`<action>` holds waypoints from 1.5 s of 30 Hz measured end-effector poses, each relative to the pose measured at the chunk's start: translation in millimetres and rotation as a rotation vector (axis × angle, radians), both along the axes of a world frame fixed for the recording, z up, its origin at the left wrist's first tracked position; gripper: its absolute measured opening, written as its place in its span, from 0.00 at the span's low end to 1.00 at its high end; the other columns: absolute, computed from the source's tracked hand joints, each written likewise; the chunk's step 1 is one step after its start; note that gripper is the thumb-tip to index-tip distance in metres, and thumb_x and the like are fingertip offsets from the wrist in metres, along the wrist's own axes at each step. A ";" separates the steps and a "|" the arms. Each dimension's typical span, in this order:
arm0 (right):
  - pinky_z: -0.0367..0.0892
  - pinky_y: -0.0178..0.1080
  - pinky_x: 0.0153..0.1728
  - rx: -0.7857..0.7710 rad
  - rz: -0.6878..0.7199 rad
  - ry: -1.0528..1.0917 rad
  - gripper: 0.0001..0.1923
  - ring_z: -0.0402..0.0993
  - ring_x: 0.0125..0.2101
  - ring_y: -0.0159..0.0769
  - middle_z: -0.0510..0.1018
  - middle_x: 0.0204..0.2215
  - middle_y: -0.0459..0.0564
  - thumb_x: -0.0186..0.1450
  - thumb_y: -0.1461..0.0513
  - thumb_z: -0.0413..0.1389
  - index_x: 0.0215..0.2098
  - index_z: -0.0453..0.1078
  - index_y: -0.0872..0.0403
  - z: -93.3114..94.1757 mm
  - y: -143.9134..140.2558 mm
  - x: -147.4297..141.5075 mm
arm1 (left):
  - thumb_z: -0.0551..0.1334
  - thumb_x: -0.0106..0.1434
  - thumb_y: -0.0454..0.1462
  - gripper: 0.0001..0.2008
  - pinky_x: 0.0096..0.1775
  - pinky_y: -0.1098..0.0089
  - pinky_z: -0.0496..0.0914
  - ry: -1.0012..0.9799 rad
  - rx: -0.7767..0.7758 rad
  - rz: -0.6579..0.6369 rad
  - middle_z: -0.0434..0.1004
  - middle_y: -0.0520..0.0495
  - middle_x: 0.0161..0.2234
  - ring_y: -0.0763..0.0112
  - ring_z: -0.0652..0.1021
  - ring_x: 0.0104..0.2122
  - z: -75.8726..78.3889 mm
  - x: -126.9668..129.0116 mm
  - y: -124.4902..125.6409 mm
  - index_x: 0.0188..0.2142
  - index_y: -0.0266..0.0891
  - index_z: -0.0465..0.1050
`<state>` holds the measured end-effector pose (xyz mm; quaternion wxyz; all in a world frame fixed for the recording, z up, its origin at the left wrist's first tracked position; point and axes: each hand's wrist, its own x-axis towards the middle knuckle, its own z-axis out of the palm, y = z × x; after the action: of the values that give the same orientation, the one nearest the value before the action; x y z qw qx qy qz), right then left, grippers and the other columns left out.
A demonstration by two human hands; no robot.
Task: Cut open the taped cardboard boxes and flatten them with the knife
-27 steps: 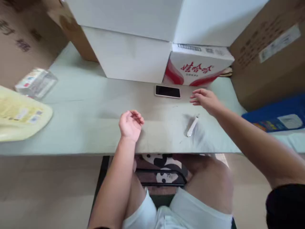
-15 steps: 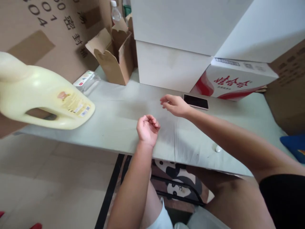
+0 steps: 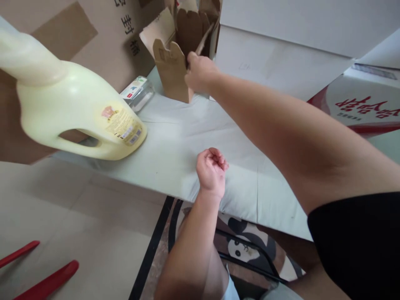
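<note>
My right hand [image 3: 200, 73] reaches across the table to the far left and grips the front edge of an open brown paper box [image 3: 175, 62] with upright flaps. My left hand [image 3: 211, 168] rests near the table's front edge, its fingers loosely curled with nothing in them. A large pale yellow jug [image 3: 75, 112] with a handle lies on its side at the left of the pale green table [image 3: 175, 141]. A small clear packet [image 3: 137, 91] lies between the jug and the paper box.
White cartons [image 3: 281, 50] stand at the back, with a red-and-white box [image 3: 365, 108] at the right. A big brown cardboard box [image 3: 93, 33] with printed characters stands at the left. Red objects [image 3: 43, 277] lie on the tiled floor at lower left.
The view has swung left. My right hand has moved from beside the phone across the table to the brown paper box and taken hold of it. The left hand has stayed put.
</note>
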<state>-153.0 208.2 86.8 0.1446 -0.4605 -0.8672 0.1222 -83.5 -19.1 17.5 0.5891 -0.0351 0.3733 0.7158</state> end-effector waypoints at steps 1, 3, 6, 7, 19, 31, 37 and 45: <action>0.68 0.56 0.58 0.025 0.010 -0.020 0.23 0.72 0.58 0.58 0.77 0.55 0.59 0.61 0.64 0.57 0.55 0.66 0.50 -2.6 0.5 2.7 | 0.50 0.61 0.42 0.16 0.25 0.71 0.57 0.100 0.022 0.052 0.59 0.52 0.18 0.76 0.62 0.18 -2.7 0.8 -0.6 0.20 0.39 0.65; 0.69 0.57 0.56 0.089 0.054 -0.021 0.15 0.74 0.56 0.58 0.78 0.53 0.59 0.63 0.64 0.54 0.49 0.68 0.51 -8.7 -8.2 13.8 | 0.52 0.61 0.43 0.16 0.26 0.70 0.58 0.315 0.069 0.177 0.59 0.52 0.19 0.74 0.63 0.20 -9.4 2.4 -1.8 0.21 0.40 0.66; 0.73 0.55 0.50 0.153 0.134 0.030 0.14 0.78 0.48 0.55 0.81 0.49 0.58 0.64 0.64 0.51 0.47 0.68 0.51 -17.6 -39.2 43.8 | 0.53 0.61 0.44 0.13 0.32 0.69 0.61 0.563 0.077 0.359 0.62 0.51 0.22 0.73 0.66 0.25 -19.0 0.8 -3.1 0.24 0.41 0.66; 0.73 0.54 0.48 0.157 0.158 0.059 0.15 0.79 0.46 0.53 0.81 0.49 0.57 0.64 0.64 0.50 0.49 0.68 0.51 -20.2 -52.3 57.6 | 0.53 0.61 0.43 0.12 0.34 0.69 0.62 0.626 0.069 0.418 0.63 0.51 0.24 0.72 0.67 0.27 -21.3 -2.1 -3.3 0.25 0.41 0.65; 0.76 0.46 0.44 0.031 -0.150 0.703 0.20 0.77 0.42 0.41 0.78 0.46 0.51 0.65 0.53 0.60 0.55 0.70 0.42 -65.5 -211.6 341.0 | 0.54 0.64 0.50 0.16 0.49 0.62 0.69 0.848 0.248 0.449 0.74 0.46 0.44 0.62 0.76 0.48 -30.7 -12.2 -2.5 0.42 0.44 0.70; 0.76 0.49 0.35 -0.230 -0.286 1.062 0.43 0.80 0.37 0.45 0.77 0.50 0.51 0.61 0.47 0.61 0.68 0.44 0.30 -97.5 -247.1 401.6 | 0.39 0.64 0.68 0.42 0.59 0.55 0.69 1.128 0.473 0.024 0.82 0.41 0.42 0.55 0.79 0.48 -19.6 67.8 -5.8 0.31 0.44 0.83; 0.74 0.51 0.49 -0.258 -0.200 1.117 0.18 0.77 0.49 0.45 0.78 0.48 0.50 0.63 0.47 0.60 0.49 0.68 0.40 -101.8 -238.1 403.9 | 0.36 0.64 0.67 0.44 0.55 0.54 0.72 1.163 0.407 0.120 0.81 0.39 0.42 0.55 0.79 0.48 -28.2 77.8 1.3 0.30 0.42 0.80; 0.68 0.54 0.57 -0.241 -0.149 1.119 0.19 0.72 0.55 0.48 0.76 0.48 0.54 0.64 0.42 0.56 0.44 0.67 0.44 -103.2 -233.7 406.0 | 0.59 0.62 0.56 0.23 0.52 0.57 0.72 1.295 0.462 0.144 0.80 0.43 0.41 0.57 0.79 0.45 -38.1 78.9 4.6 0.36 0.40 0.79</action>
<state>252.9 -25.4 -16.4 0.5362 -0.3986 -0.6039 0.4347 -4.6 -14.5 -20.7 0.1909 0.5007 0.4847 0.6913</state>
